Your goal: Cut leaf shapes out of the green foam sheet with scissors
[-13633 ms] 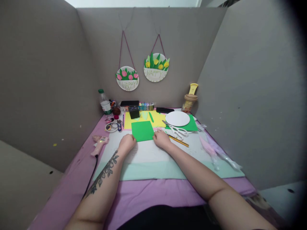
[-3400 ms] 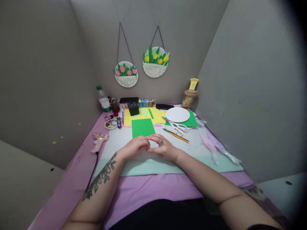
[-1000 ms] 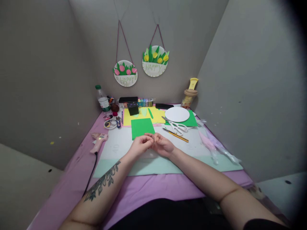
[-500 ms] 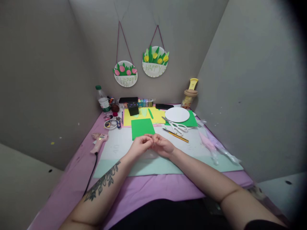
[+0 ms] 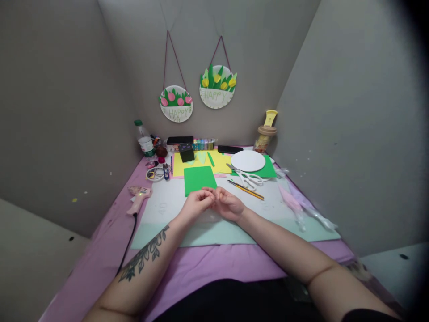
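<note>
My left hand [image 5: 195, 205] and my right hand [image 5: 228, 203] rest together on the white mat [image 5: 167, 201], fingertips touching, fingers curled in. What they pinch between them, if anything, is too small to make out. Just beyond the fingertips lies a green paper square [image 5: 199, 179]. Behind it are yellow sheets [image 5: 219, 164] with a green marker [image 5: 211, 159]. White scissors [image 5: 250, 178] and pencils [image 5: 246, 189] lie to the right of my right hand.
A pink glue gun [image 5: 138, 197] with its cord lies at the left. A white paper plate [image 5: 248, 160] sits on green paper at the back right. A bottle [image 5: 144, 140], a black box [image 5: 187, 154], a phone [image 5: 229, 149] and a jar [image 5: 265, 133] line the back. Grey walls close in all around.
Long ago both hands held the green square's near edge. Since then they drew back and met in front of it. Over the last second they have stayed put.
</note>
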A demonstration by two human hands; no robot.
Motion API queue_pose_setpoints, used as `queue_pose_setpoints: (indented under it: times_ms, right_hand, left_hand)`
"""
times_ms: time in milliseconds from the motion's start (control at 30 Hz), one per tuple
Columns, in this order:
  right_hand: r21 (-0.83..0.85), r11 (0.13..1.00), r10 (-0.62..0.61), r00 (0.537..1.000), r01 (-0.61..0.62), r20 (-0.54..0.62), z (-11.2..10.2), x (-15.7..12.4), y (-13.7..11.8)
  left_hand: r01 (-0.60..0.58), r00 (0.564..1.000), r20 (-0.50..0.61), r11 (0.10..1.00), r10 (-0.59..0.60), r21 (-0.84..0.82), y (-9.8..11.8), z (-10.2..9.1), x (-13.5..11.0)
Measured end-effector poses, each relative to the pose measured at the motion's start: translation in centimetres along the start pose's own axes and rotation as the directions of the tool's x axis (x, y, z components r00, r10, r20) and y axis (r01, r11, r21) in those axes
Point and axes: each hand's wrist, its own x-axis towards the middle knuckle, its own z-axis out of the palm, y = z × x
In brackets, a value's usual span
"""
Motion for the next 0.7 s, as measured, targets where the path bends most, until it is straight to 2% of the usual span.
queue_pose_setpoints:
  times_ms: [167, 433, 700]
  right_hand:
    - [0.015, 1.0, 0.001, 1.0, -0.002, 0.016, 0.2, -0.1, -0.2]
    - [0.06, 0.998, 0.003, 0.999, -0.006, 0.053, 0.2, -0.2, 0.4]
    - [0.17, 0.985, 0.004, 0.999, -0.012, 0.048, 0.3, -0.3, -1.0]
  left_hand:
    - [-0.005, 0.999, 0.039, 1.0, 0.003, 0.029, 0.5, 0.0, -0.2]
    - [-0.028, 1.0, 0.008, 0.998, 0.028, -0.058, 0.1, 0.4, 0.0]
    - [-0.023, 0.999, -0.025, 0.999, 0.022, -0.039, 0.3, 0.1, -0.1]
